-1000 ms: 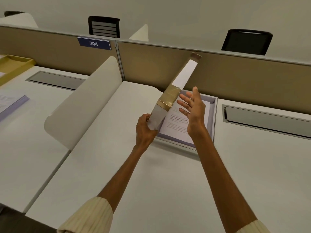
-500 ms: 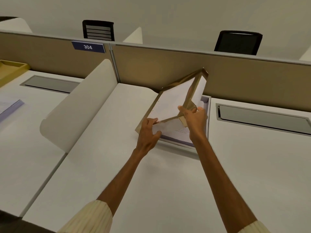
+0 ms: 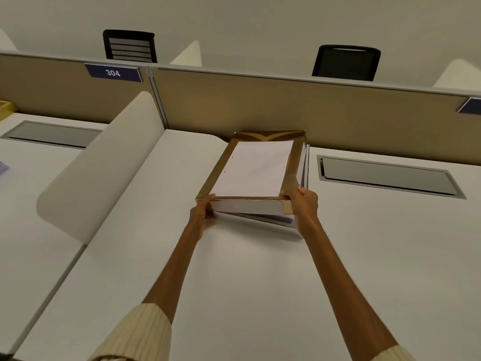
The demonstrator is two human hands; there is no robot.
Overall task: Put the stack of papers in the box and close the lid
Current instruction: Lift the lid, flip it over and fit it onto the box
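Observation:
I hold a white lid with gold edges (image 3: 253,171) nearly flat, just above the box (image 3: 304,166). My left hand (image 3: 204,214) grips the lid's near left corner. My right hand (image 3: 305,201) grips its near right corner. Only the right wall and a strip of the near edge of the pale box show under the lid. The lid's near side sits a little higher than the box's near edge, with a gap between them. The stack of papers is hidden beneath the lid.
The box lies on a white desk (image 3: 247,282) against a tan partition (image 3: 260,105). A curved white divider (image 3: 99,165) rises to the left. A grey cable hatch (image 3: 387,175) is set in the desk on the right. Black chairs (image 3: 346,62) stand beyond the partition.
The lid went from standing on edge in my left hand to lying nearly flat over the box. My right hand took hold of its right corner. The papers are now covered.

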